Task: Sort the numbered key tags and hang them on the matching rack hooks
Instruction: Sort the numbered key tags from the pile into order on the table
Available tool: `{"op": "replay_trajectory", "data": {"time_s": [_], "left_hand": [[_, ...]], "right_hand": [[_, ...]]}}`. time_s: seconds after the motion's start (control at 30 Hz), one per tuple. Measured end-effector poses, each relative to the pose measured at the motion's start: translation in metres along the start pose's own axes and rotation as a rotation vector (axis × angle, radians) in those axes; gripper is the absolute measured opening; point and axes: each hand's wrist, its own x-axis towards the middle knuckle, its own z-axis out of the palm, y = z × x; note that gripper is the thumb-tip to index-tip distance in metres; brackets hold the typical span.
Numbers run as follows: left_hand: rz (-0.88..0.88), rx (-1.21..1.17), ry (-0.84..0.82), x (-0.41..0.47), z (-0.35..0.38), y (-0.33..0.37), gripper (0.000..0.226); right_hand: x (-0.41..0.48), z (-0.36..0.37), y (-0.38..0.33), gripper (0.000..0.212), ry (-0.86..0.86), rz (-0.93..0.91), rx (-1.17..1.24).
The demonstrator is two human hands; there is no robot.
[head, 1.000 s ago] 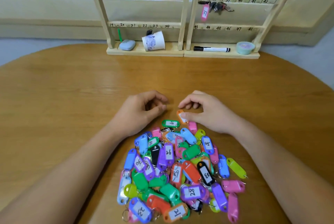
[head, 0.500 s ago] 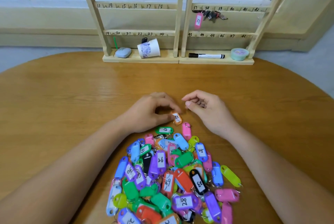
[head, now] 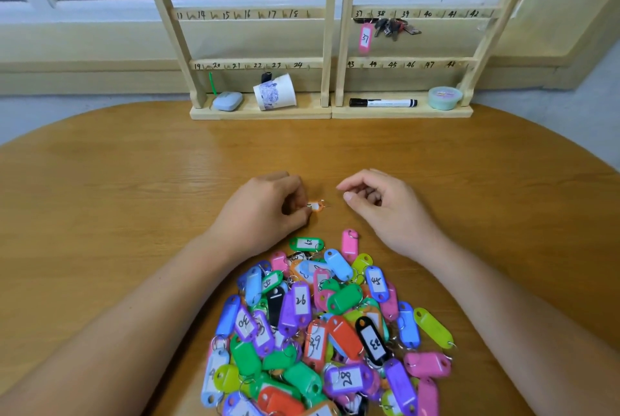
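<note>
one orange tag (head: 315, 206) was pinched between the thumb and fingertips of the left hand (head: 265, 211), just beyond the far edge of the pile of tags (head: 322, 331). whether it rested on the worktop (head: 134, 197) or hung a little above it could not be told. it stuck out to the right of that hand, its long axis running roughly sideways, with the wire ring end toward the right hand (head: 382, 207). that hand waited near it, fingers loosely curled round nothing and clear of the tag. the number on the label was too small to read, so the matching hook could not be named. the rack (head: 330, 46) stood straight ahead at the far side of the worktop, well apart from both hands. its left half showed the teens and low twenties, its right half 37 to 48. a pink tag (head: 365, 37) marked 37 hung on the right half beside a bunch of keys (head: 394, 28). the left hand, having the tag, was the nearer. a long forward reach to the rack looked likely once the label was turned up and read.
</note>
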Motion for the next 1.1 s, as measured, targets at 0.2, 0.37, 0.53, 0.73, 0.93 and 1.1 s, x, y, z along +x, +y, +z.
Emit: {"op": "replay_trajectory", "data": {"time_s": [0.2, 0.37, 0.53, 0.73, 0.93, 1.1], "left_hand": [[-0.129, -0.020, 0.042, -0.003, -0.004, -0.004, 0.029], [-0.105, -0.138, 0.069, -0.005, -0.016, -0.010, 0.016], [0.154, -0.113, -0.131, -0.005, -0.019, -0.020, 0.023], [0.203, -0.093, -0.096, -0.002, -0.013, -0.034, 0.022], [0.062, 0.007, 0.063, 0.002, -0.021, -0.063, 0.016], [-0.092, 0.050, 0.160, 0.002, -0.034, -0.079, 0.019]], "right_hand": [[-0.001, -0.001, 0.002, 0.016, -0.001, -0.011, -0.007], [-0.001, -0.002, 0.003, 0.017, -0.006, -0.017, -0.002], [-0.006, -0.009, 0.002, 0.022, -0.132, -0.064, -0.037], [-0.014, -0.029, -0.002, 0.024, -0.363, -0.107, -0.177], [-0.015, -0.026, -0.003, 0.021, -0.386, -0.133, -0.252], [-0.014, -0.024, 0.000, 0.018, -0.327, -0.125, -0.314]]}}
